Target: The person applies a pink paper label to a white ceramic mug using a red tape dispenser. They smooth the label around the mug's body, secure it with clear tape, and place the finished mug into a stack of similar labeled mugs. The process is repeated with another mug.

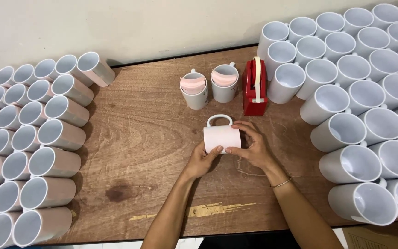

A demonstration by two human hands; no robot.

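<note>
A white mug wrapped in a pale pink sheet [221,137] lies on its side at the middle of the wooden table [153,138], handle pointing away from me. My left hand [202,161] grips its lower left edge. My right hand [253,146] presses the sheet against its right side. A thin bangle sits on my right wrist. Just beyond stand two upright mugs [208,87] with pink sheets rolled inside, and a red tape dispenser [255,87] with a roll of pale tape.
Several white mugs wrapped in pinkish sheets [47,143] lie stacked on their sides along the left. Several plain white mugs [360,97] are stacked at the right and back right. A pale wall runs behind the table. A cardboard box corner [383,237] shows at bottom right.
</note>
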